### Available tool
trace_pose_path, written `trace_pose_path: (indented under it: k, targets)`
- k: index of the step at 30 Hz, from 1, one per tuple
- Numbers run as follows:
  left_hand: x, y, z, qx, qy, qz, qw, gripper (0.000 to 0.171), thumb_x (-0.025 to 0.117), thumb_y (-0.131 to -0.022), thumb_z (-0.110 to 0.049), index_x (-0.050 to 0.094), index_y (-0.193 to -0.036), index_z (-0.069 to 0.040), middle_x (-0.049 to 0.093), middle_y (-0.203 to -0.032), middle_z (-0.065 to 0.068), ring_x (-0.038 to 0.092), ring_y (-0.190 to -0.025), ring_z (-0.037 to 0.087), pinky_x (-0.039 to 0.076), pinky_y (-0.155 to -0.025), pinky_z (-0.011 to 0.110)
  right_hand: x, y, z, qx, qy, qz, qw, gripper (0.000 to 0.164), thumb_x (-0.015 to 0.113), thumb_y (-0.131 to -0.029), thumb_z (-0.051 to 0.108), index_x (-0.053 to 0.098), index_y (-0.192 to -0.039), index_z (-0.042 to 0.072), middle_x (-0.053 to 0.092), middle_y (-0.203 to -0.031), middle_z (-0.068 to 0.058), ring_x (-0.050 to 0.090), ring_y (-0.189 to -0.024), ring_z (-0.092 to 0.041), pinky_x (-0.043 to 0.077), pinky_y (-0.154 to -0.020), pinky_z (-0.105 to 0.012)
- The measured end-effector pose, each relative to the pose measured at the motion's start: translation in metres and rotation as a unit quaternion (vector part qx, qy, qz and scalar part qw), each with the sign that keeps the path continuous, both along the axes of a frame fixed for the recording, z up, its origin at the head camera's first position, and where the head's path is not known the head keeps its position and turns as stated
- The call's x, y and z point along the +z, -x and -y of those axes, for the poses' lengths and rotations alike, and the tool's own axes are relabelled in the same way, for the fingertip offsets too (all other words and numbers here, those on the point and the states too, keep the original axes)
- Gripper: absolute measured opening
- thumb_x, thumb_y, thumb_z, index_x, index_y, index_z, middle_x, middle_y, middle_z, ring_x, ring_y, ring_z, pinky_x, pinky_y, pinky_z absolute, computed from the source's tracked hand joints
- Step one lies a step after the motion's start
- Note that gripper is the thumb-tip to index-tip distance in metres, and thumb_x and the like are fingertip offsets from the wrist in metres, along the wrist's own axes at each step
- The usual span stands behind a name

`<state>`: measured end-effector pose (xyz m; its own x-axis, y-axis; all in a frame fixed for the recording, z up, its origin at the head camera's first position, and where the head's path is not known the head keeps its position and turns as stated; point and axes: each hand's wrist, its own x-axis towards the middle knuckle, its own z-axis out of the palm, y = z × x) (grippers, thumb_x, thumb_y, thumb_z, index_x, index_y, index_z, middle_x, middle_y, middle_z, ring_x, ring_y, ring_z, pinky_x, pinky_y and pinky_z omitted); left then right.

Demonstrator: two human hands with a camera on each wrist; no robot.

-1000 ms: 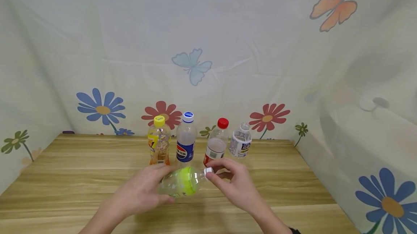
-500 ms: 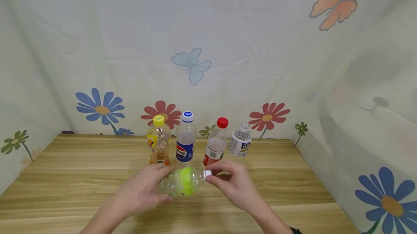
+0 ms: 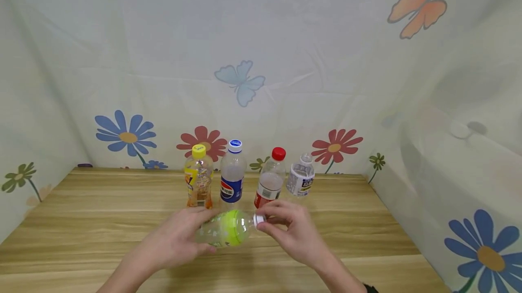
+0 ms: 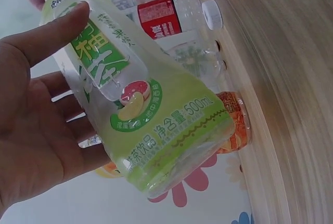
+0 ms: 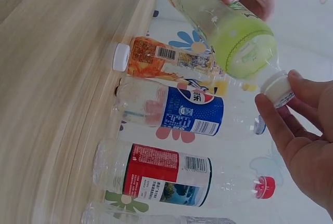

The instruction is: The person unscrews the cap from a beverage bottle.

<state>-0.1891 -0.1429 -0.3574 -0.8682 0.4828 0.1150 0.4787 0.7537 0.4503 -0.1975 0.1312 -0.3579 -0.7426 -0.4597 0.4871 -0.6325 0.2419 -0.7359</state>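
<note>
A green-labelled tea bottle (image 3: 228, 228) lies nearly level above the table, its neck toward the right. My left hand (image 3: 179, 238) grips its body from the left, with the thumb across the label in the left wrist view. At the neck sits a white cap (image 5: 277, 90), which my right hand (image 3: 291, 232) pinches between thumb and fingertips. Behind them stand an orange-drink bottle (image 3: 199, 180) with a yellow cap, a blue-labelled cola bottle (image 3: 232, 180), a red-capped water bottle (image 3: 271, 182) and an uncapped clear bottle (image 3: 301, 180).
Another white cap (image 5: 121, 57) rests on the wooden table (image 3: 102, 220) in front of the standing bottles; the hands and tea bottle hide it in the head view. A flower-print cloth (image 3: 163, 35) encloses the back and sides.
The right fingers have shifted slightly around the cap, and the cap's neck end has dipped a little and moved slightly left. The left hand keeps its grip; the standing bottles stay put.
</note>
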Motion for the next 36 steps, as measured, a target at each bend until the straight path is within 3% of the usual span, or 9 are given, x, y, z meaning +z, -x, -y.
trace_pose_path:
  k: [7, 15, 22, 30, 36]
  targets:
    - [0.001, 0.0, 0.001, -0.006, -0.005, 0.005, 1.0, 0.067, 0.085, -0.077, -0.034, 0.058, -0.134, -0.012, 0.062, -0.12, -0.005, 0.059, -0.106, 0.015, 0.049, -0.091, 0.038, -0.001, 0.002, -0.002, 0.027, -0.019, -0.097, 0.995, 0.023, 0.075, -0.085, 0.002, 0.073, -0.107, 0.006, 0.065, -0.109, 0.003, 0.067, -0.093, -0.013, 0.055, -0.075, -0.029]
    - [0.001, 0.001, 0.003, -0.014, -0.012, 0.02, 0.9996, 0.071, 0.085, -0.077, -0.035, 0.056, -0.137, -0.011, 0.061, -0.123, -0.005, 0.059, -0.106, 0.014, 0.049, -0.092, 0.038, 0.0, 0.005, -0.004, 0.035, -0.053, -0.205, 0.977, 0.025, 0.078, -0.083, 0.004, 0.073, -0.108, 0.008, 0.064, -0.111, 0.003, 0.064, -0.099, -0.012, 0.053, -0.082, -0.026]
    - [0.002, 0.001, 0.006, -0.033, -0.024, 0.036, 0.9985, 0.07, 0.086, -0.076, -0.036, 0.058, -0.134, -0.009, 0.061, -0.12, -0.005, 0.059, -0.104, 0.013, 0.049, -0.09, 0.037, -0.002, 0.008, -0.005, 0.061, -0.057, -0.237, 0.968, 0.018, 0.075, -0.089, 0.011, 0.073, -0.106, 0.007, 0.063, -0.112, 0.003, 0.063, -0.1, -0.012, 0.051, -0.088, -0.029]
    - [0.003, 0.002, 0.009, -0.037, -0.021, 0.046, 0.998, 0.067, 0.085, -0.076, -0.037, 0.059, -0.132, -0.01, 0.061, -0.119, -0.008, 0.058, -0.102, 0.01, 0.049, -0.089, 0.034, -0.003, 0.011, -0.004, 0.1, -0.028, -0.273, 0.956, 0.017, 0.072, -0.09, 0.008, 0.072, -0.106, 0.002, 0.063, -0.111, -0.002, 0.063, -0.099, -0.016, 0.053, -0.084, -0.029]
    - [0.004, 0.002, 0.009, -0.029, -0.02, 0.051, 0.9981, 0.068, 0.085, -0.076, -0.038, 0.059, -0.132, -0.011, 0.062, -0.118, -0.008, 0.058, -0.101, 0.011, 0.05, -0.089, 0.035, -0.005, 0.012, -0.005, 0.093, -0.028, -0.232, 0.968, 0.021, 0.074, -0.088, 0.004, 0.071, -0.108, 0.004, 0.063, -0.113, -0.001, 0.063, -0.101, -0.015, 0.052, -0.086, -0.031]
